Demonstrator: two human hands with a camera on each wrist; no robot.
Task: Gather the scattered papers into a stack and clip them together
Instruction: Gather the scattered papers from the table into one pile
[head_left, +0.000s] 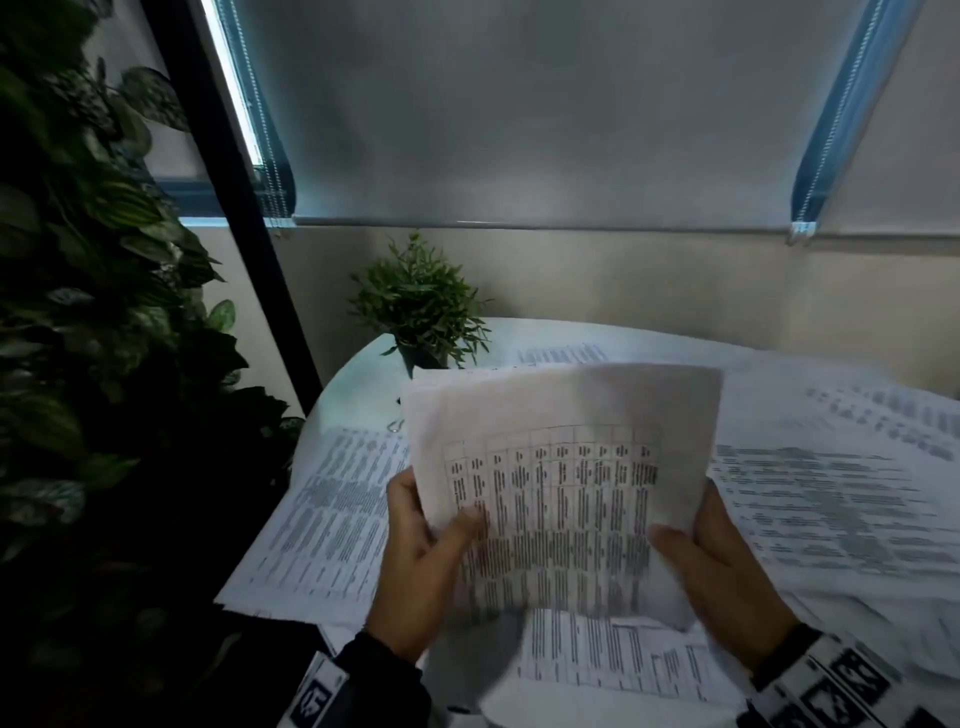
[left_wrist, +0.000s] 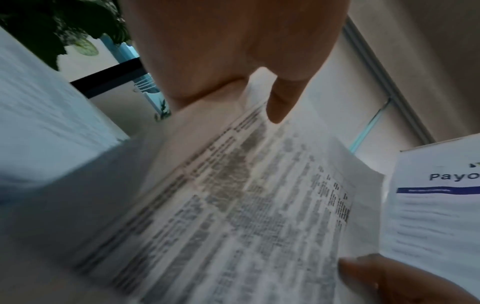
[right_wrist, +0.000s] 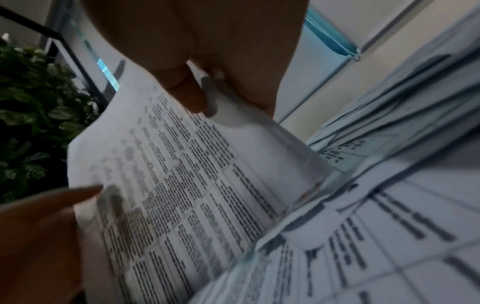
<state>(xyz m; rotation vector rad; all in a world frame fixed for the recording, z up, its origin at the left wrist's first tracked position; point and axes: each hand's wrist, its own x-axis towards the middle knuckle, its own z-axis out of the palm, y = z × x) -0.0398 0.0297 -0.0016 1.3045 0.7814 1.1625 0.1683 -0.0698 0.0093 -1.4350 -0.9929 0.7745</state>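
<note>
I hold a small stack of printed papers (head_left: 561, 467) upright above the table, a table of text facing me. My left hand (head_left: 421, 561) grips its left edge, thumb on the front and fingers behind. My right hand (head_left: 717, 566) grips the right edge the same way. The left wrist view shows the held stack (left_wrist: 246, 195) under the left thumb (left_wrist: 280, 98); the right wrist view shows the held stack (right_wrist: 182, 174) under the right thumb (right_wrist: 187, 92). More printed sheets lie scattered on the table: one at the left (head_left: 332, 514), several at the right (head_left: 831, 509), one below the stack (head_left: 613, 660). A metal clip (head_left: 396, 425) lies near the plant.
A white round table (head_left: 363, 379) carries the sheets. A small potted plant (head_left: 421, 306) stands at its far left edge. Dense dark foliage (head_left: 78, 312) and a black frame post (head_left: 234, 208) fill the left. A wall with lowered blinds (head_left: 519, 130) stands behind.
</note>
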